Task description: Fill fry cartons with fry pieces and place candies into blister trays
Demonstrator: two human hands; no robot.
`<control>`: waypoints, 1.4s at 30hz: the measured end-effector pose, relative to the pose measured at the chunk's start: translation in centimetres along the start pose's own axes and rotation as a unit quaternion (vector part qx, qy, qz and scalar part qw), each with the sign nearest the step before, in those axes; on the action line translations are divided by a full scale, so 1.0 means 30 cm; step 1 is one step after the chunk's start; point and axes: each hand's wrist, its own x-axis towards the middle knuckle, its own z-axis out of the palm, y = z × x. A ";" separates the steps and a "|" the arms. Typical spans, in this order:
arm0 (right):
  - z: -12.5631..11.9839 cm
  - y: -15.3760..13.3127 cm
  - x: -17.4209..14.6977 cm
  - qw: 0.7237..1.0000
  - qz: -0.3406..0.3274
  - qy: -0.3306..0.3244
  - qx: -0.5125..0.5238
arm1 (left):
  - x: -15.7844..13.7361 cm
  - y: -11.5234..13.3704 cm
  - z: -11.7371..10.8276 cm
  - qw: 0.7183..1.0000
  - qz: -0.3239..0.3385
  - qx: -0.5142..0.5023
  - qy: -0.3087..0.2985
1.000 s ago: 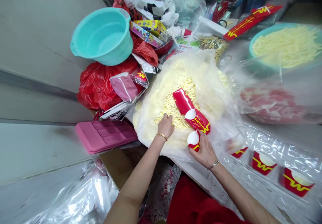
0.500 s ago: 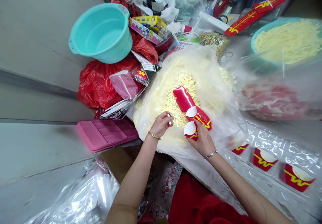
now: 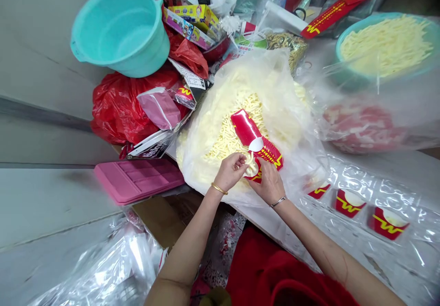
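Observation:
My right hand grips a small red french fry carton with a yellow zigzag and a white inner back. At the carton's mouth, my left hand pinches pale yellow toy-like fries; how many is hard to make out. Both hands are over a large clear plastic bag, opened to a heap of loose fry pieces. Lying on that heap, just beyond my hands, are a red carton stack and more nested red cartons.
Filled cartons sit in clear packaging at the right. Behind them are a bag of pink-white pieces and a teal basin of fries. On the left are a turquoise basin, red bags and a pink tray.
My left hand has moved right with the fries, up to the carton's mouth. My right hand has brought the carton slightly left, and the hands now meet. The whole view has shifted a little.

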 end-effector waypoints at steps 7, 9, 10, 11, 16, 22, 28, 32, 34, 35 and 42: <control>0.032 0.023 -0.027 0.999 -0.031 0.006 0.041 | -0.058 0.037 0.086 0.982 0.021 0.174 -0.066; 0.037 0.033 -0.037 0.998 -0.032 0.008 0.056 | -0.076 0.052 0.091 0.977 0.032 0.179 -0.109; 0.037 0.037 -0.040 0.997 -0.032 0.011 0.063 | -0.081 0.055 0.087 0.975 0.042 0.174 -0.129; 0.036 0.039 -0.041 0.997 -0.031 0.018 0.071 | -0.082 0.054 0.078 0.976 0.049 0.161 -0.136; 0.033 0.042 -0.028 0.995 -0.009 0.038 0.090 | 0.013 -0.027 -0.018 0.976 -0.073 0.202 0.044; 0.052 0.036 -0.037 0.996 0.005 0.028 0.084 | 0.179 -0.148 0.008 0.890 -0.224 0.397 0.024; 0.046 0.039 -0.037 0.996 0.015 0.025 0.081 | 0.155 -0.195 0.016 0.955 -0.187 0.197 0.120; 0.034 0.031 -0.020 0.995 0.016 0.034 0.090 | 0.100 -0.180 -0.068 0.962 -0.181 -0.140 0.153; 0.034 0.014 -0.005 0.995 0.014 0.037 0.090 | 0.072 -0.148 -0.096 0.943 -0.177 -0.256 0.117; 0.035 0.004 0.003 0.995 0.013 0.038 0.090 | 0.060 -0.128 -0.102 0.935 -0.175 -0.295 0.094; 0.044 -0.054 0.044 0.996 -0.001 0.042 0.085 | 0.007 -0.027 -0.057 0.980 -0.133 -0.148 0.017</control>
